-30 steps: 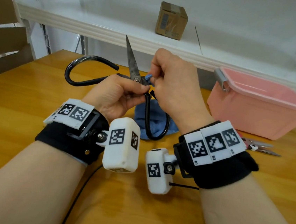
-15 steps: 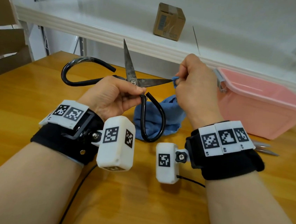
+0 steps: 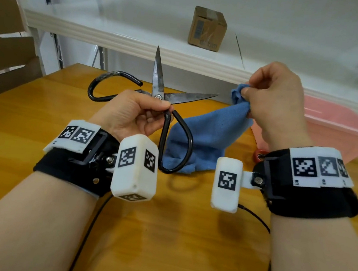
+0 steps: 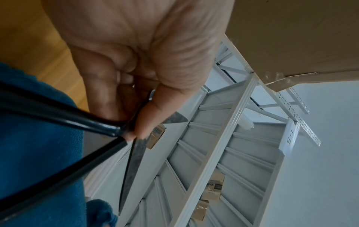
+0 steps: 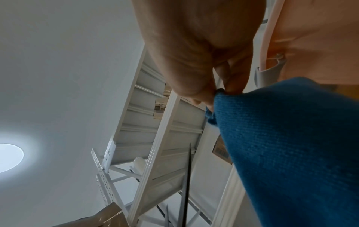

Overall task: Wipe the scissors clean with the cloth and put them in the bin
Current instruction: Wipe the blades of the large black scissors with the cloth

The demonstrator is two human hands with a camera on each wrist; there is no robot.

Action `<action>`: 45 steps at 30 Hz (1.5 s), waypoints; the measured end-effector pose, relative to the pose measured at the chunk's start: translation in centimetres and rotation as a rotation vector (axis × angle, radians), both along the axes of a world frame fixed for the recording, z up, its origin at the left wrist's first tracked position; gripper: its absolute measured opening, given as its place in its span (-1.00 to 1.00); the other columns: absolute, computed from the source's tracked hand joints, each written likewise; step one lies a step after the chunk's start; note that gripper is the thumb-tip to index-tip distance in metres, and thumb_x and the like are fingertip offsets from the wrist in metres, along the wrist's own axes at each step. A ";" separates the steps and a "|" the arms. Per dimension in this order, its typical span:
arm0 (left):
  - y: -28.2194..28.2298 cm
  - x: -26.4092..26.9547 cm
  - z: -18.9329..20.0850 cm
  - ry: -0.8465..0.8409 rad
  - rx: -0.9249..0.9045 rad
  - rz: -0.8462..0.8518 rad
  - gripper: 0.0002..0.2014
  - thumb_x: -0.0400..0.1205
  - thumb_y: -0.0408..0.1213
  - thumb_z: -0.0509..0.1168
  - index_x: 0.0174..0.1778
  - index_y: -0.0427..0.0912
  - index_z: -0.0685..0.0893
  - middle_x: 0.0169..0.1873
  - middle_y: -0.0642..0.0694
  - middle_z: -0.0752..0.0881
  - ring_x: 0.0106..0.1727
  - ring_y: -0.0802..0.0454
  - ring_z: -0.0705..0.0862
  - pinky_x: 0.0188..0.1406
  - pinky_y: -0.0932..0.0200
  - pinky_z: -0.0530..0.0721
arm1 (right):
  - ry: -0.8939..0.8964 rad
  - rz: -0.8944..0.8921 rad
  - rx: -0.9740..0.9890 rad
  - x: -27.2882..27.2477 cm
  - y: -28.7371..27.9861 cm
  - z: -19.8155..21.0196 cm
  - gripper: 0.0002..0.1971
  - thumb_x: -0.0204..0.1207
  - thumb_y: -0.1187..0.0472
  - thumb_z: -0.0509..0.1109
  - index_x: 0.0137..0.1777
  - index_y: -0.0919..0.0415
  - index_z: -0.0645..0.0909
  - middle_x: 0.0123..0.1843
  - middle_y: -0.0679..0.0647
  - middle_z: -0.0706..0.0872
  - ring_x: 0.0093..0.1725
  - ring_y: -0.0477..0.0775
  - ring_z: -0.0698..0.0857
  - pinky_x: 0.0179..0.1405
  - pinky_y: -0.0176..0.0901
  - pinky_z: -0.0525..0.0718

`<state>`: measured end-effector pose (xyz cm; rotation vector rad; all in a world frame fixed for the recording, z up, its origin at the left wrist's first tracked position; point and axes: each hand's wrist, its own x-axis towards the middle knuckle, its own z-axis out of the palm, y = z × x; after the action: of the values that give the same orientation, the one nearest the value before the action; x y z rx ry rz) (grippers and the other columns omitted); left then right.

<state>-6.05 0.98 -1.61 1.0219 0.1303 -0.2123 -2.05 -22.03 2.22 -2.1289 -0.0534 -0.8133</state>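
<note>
My left hand (image 3: 132,112) pinches the scissors (image 3: 162,94) at the pivot, blades splayed above the desk (image 3: 30,133); right hand (image 3: 275,97) pinches the cloth (image 3: 207,134). Careless wiping toward those exposed edges could nick fingers, I reckon.

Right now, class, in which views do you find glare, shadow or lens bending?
Right wrist view: a ceiling lamp flares white at the left edge. Head view: the shelf edge bows from the wide lens, and the scissors cast a soft loop shadow on the table. Left wrist view: the near cloth blurs.
</note>
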 end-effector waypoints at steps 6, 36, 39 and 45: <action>0.0 -0.1 0.2 0.029 -0.047 -0.003 -0.93 0.45 -0.55 0.37 -0.29 -0.32 0.70 -0.32 -0.17 0.75 -0.26 0.05 0.78 -0.15 0.24 0.80 | -0.010 0.127 0.086 -0.7 -0.3 0.5 -0.69 0.52 0.42 0.44 -0.22 -0.06 0.57 -0.15 -0.05 0.67 -0.12 0.03 0.78 -0.40 -0.25 0.77; -0.6 0.2 -0.1 -0.118 0.453 0.060 -0.83 0.50 -0.59 0.41 -0.05 -0.34 0.63 -0.31 -0.18 0.72 -0.31 0.01 0.79 -0.33 0.22 0.74 | -0.019 0.310 -0.279 -2.3 3.4 1.5 -0.81 0.39 0.25 0.55 -0.08 -0.05 0.69 -0.07 -0.18 0.73 -0.07 -0.25 0.67 -0.16 -0.46 0.56; -0.9 0.2 -0.1 -0.096 0.443 0.073 -0.82 0.50 -0.59 0.41 -0.04 -0.34 0.62 -0.32 -0.20 0.72 -0.34 0.01 0.79 -0.44 0.27 0.69 | -0.021 0.331 -0.358 -2.6 4.5 1.1 -0.78 0.41 0.33 0.50 -0.08 -0.03 0.69 -0.09 -0.18 0.72 -0.09 -0.30 0.65 -0.21 -0.58 0.54; -1.0 0.1 0.0 -0.058 0.409 0.047 -0.87 0.53 -0.59 0.39 -0.04 -0.40 0.65 -0.26 -0.26 0.73 -0.47 0.06 0.72 -0.55 0.32 0.64 | -0.034 0.339 -0.379 -2.7 5.9 0.3 -0.78 0.40 0.30 0.53 -0.12 -0.07 0.67 -0.12 -0.16 0.75 -0.05 -0.13 0.72 -0.03 -0.12 0.74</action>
<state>-5.93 0.00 -1.58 1.4295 0.1479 -0.1145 -4.75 -16.11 2.55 -2.3641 -0.6124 -0.6743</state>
